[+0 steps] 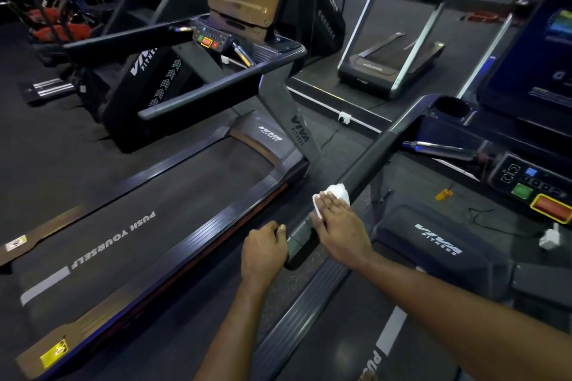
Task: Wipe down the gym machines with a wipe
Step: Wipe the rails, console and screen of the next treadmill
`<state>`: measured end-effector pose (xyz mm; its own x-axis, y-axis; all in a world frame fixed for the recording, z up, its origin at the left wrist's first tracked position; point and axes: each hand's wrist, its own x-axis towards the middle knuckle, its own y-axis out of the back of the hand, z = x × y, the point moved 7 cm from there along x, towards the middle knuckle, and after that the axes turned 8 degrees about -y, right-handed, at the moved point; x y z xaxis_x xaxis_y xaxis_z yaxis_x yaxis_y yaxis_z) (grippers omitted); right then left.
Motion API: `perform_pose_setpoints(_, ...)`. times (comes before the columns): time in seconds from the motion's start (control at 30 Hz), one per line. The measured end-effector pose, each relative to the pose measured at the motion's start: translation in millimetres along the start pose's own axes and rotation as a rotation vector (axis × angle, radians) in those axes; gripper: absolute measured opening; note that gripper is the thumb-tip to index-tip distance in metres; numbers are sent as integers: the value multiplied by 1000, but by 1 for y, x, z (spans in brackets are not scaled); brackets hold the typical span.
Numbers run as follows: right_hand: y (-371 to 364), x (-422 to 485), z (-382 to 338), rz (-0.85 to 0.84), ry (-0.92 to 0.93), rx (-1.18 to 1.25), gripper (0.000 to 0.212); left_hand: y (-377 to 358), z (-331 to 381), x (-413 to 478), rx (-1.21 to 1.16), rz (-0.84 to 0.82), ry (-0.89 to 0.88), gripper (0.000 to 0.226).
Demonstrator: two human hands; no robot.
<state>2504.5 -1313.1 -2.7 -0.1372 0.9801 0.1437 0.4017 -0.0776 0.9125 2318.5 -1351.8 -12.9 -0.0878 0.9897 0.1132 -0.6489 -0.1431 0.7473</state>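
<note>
Head cam: R hand point(337, 226) lies flat, fingers straight, pressing a white wipe point(335, 192) onto a dark treadmill handrail point(365, 164); the wipe pokes out just past the fingertips. L hand point(264, 252) is clenched, holding nothing visible, just left of the rail's near end. To wipe well: keep even palm pressure, slide along the rail's length toward the console point(532, 185) ahead-right, & cover sides + underside.

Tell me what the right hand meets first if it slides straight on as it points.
The right hand, flat on the white wipe, points up the handrail. The rail looks free; first in line is probably the cup holder, though depth is unclear.
</note>
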Motion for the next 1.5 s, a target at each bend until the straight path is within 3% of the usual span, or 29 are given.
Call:
perform_pose_setpoints(0.1, -1, -13, -3, -18, 145, -31, 69, -1, 5, 4, 51, 10, -5, 39)
perform_pose_setpoints(0.23, 5, 17, 16, 44, -64, 10, 67, -8, 14, 14, 113, -42, -6, 42)
perform_pose_setpoints(0.4, 4, 3, 3, 100, 146, -41, 52, -21, 22, 37, 61, -114, 29, 42)
perform_pose_setpoints(0.53, 12, 28, 28, 123, -2, 22, 54, -38, 36, 45, 51, -181, 15, 47)
perform_pose_setpoints(0.7, -3, 3, 26, -7, 200, -88, 64, -43, 33, 47, 86, -165, 56, 53)
perform_pose_setpoints(0.87, 7, 40, 56, 108, -113, -7, 65, -41, 36, 47, 110, -127, 39, 52)
perform_pose_setpoints(1.03, -3, 17, 33, -3, 180, -125, 64, -41, 36, 47, 122, -132, 32, 49)
perform_pose_setpoints(1.2, 13, 66, 75, 81, -127, -70, 76, -39, 39, 44, 121, -145, 19, 48)
perform_pose_setpoints(1.37, 3, 23, 43, -34, 204, -129, 69, -40, 39, 46, 126, -140, 19, 47)
perform_pose_setpoints(1.4, 7, 29, 49, -22, 197, -133, 68, -40, 39, 46, 122, -145, 18, 46)
perform_pose_setpoints(1.5, 22, 69, 85, 77, -104, -36, 73, -40, 40, 44, 107, -161, 11, 46)
